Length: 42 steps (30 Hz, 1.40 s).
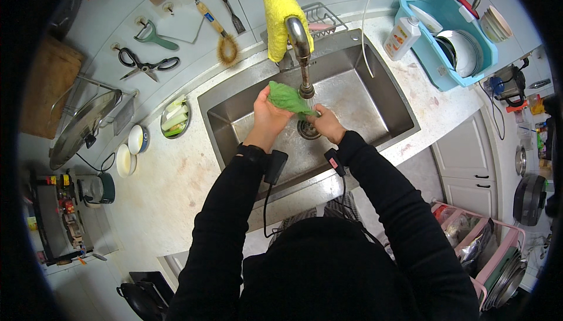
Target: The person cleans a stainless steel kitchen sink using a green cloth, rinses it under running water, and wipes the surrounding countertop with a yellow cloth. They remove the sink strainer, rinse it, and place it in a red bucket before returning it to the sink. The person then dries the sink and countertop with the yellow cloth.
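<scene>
A green leafy vegetable [288, 97], probably a lettuce or cabbage leaf, lies across the palm of my left hand [272, 116], with the fingers behind it. My right hand [326, 123] pinches its other end. Both hands are over the stainless steel sink [281, 162], close below the metal faucet [300, 43]. Water seems to run from the spout onto the leaf's right part. Just beneath the hands shows the sink drain [308, 130], partly covered by my right hand. A yellow towel [281, 21] hangs over the faucet.
On the left counter stand a plate of cut vegetables [176, 117] and two bowls [126, 161]. A white bottle [402, 38] and a blue dish rack [444, 74] stand at the right. A thin white hose [364, 26] hangs into the sink. Kitchen scissors [145, 65] hang on the wall.
</scene>
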Each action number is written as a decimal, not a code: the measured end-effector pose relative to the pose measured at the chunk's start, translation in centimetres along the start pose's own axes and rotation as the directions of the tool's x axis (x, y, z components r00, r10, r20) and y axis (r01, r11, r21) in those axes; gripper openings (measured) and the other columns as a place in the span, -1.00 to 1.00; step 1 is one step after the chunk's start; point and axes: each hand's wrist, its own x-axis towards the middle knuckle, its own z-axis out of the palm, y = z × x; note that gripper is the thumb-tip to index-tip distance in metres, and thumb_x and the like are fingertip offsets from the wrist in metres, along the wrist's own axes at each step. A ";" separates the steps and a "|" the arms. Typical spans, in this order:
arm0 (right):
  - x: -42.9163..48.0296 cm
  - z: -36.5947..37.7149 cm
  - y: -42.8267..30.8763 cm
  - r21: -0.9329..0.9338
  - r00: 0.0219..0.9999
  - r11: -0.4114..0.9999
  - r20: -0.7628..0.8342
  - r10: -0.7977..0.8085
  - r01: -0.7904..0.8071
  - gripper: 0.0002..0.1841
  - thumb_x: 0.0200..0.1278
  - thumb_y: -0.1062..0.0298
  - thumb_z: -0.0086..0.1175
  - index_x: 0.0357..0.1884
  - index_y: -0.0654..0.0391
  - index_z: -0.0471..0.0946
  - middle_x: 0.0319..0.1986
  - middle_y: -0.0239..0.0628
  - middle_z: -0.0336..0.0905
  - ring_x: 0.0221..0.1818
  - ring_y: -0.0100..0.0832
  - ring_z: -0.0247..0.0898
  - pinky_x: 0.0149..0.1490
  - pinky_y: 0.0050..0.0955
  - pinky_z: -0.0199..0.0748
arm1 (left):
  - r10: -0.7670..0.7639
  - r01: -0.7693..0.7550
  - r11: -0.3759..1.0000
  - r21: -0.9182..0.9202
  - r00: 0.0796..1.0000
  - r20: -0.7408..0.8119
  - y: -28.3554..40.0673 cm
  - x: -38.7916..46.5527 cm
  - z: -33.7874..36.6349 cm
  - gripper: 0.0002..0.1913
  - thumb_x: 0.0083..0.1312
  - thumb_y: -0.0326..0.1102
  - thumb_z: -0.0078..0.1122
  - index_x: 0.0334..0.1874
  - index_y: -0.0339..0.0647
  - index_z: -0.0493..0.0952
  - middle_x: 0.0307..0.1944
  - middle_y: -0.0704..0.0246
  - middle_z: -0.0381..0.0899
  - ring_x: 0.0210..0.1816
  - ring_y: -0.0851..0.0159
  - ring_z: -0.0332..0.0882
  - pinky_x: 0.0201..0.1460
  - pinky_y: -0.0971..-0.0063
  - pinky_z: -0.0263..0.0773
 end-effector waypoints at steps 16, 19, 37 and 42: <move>-2.2 -0.8 -2.5 0.457 0.999 0.889 0.007 -0.044 0.036 -0.84 0.12 0.57 -0.07 -0.24 0.18 0.35 -0.41 -0.35 0.45 -0.38 -0.53 0.35 -0.28 -0.55 0.31 | 0.129 0.068 0.478 0.876 0.981 -0.146 -0.8 3.9 -0.6 -0.65 0.30 -0.26 -0.05 0.11 -0.19 0.37 -0.04 0.35 0.46 0.02 0.34 0.35 0.13 0.23 0.17; -1.4 -1.0 -2.1 0.322 1.000 0.947 0.002 -0.026 0.024 -0.85 0.10 0.56 -0.04 -0.26 0.19 0.35 -0.42 -0.34 0.44 -0.38 -0.50 0.34 -0.27 -0.51 0.31 | 0.004 0.081 0.696 0.713 0.993 -0.117 1.4 5.7 0.6 -0.70 0.30 -0.35 -0.07 0.07 -0.17 0.38 -0.09 0.39 0.49 -0.04 0.38 0.40 0.09 0.38 0.24; -1.8 -2.2 -0.4 -0.055 0.994 0.994 -0.042 -0.101 0.099 -0.82 0.07 0.54 0.02 -0.24 0.22 0.38 -0.40 -0.20 0.50 -0.32 -0.41 0.42 -0.16 -0.46 0.36 | -0.122 0.178 0.772 0.610 0.984 -0.132 1.3 9.5 -0.1 -0.72 0.37 -0.27 -0.17 0.04 -0.24 0.31 -0.07 0.21 0.45 0.02 0.14 0.41 0.06 0.01 0.32; -4.9 -0.3 -4.0 -0.057 0.937 0.937 0.070 -0.341 0.346 -0.76 0.05 0.53 0.00 -0.17 0.18 0.39 -0.35 -0.18 0.49 -0.27 -0.34 0.43 -0.13 -0.44 0.38 | -0.543 0.571 0.761 0.309 0.820 -0.178 -2.1 1.3 -4.2 -0.36 0.32 0.18 -0.16 0.21 -0.23 0.17 0.09 0.07 0.33 0.06 -0.12 0.38 0.17 -0.31 0.09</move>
